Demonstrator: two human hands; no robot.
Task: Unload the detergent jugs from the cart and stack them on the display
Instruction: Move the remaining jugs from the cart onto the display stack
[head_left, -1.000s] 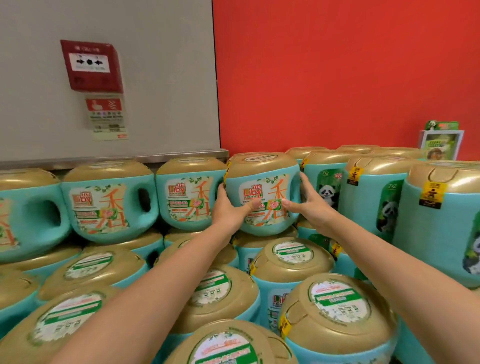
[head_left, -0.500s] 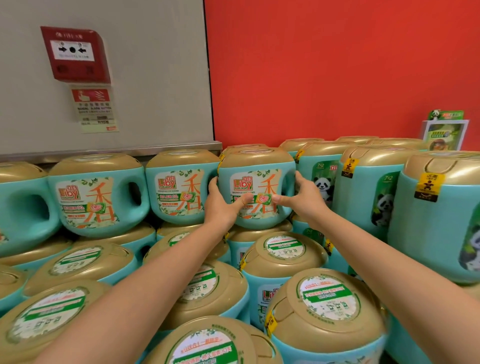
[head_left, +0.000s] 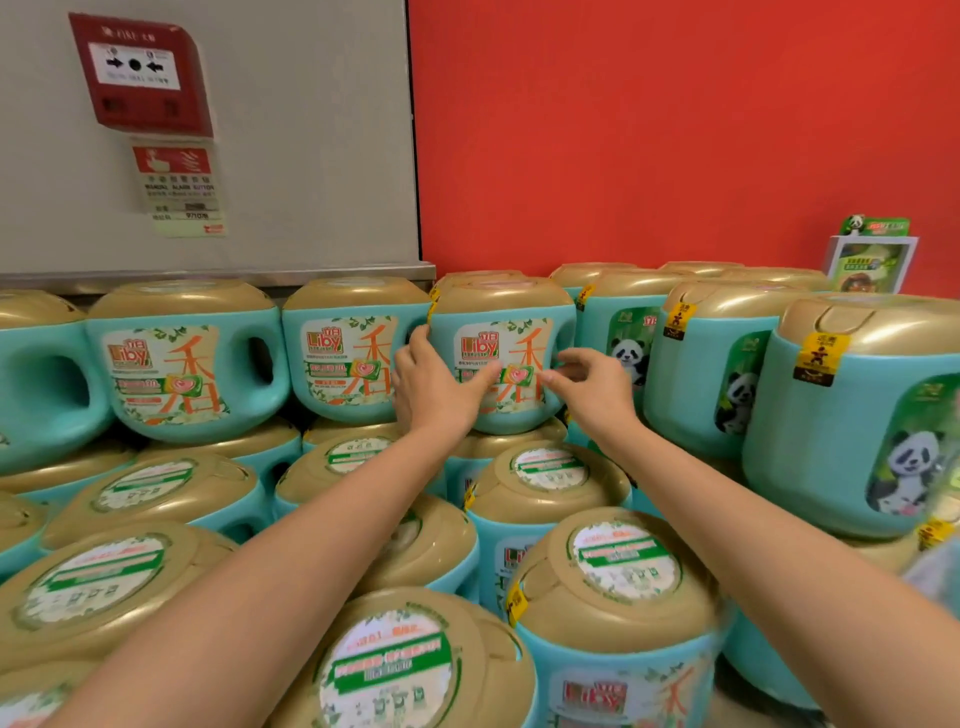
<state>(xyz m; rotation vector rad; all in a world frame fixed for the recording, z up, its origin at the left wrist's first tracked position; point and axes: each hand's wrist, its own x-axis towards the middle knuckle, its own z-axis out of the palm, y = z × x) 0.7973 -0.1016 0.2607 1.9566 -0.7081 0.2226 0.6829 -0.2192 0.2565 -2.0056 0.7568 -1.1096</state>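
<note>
A teal detergent jug with a gold lid and an orange-and-green label stands upright in the top row of the display, squeezed between a matching jug on its left and a panda-label jug on its right. My left hand wraps the jug's left side with the thumb across the label. My right hand hovers at the jug's right front with its fingers spread and only the thumb tip near the label. The cart is out of view.
Lower tiers of gold-lidded jugs step down toward me under my forearms. Taller panda jugs crowd the right side. A fire alarm box hangs on the grey wall at left; a product sign stands against the red wall.
The jug has settled into the top row beside its neighbour. My right hand has come off its right side and spread its fingers. My left hand stays on the jug.
</note>
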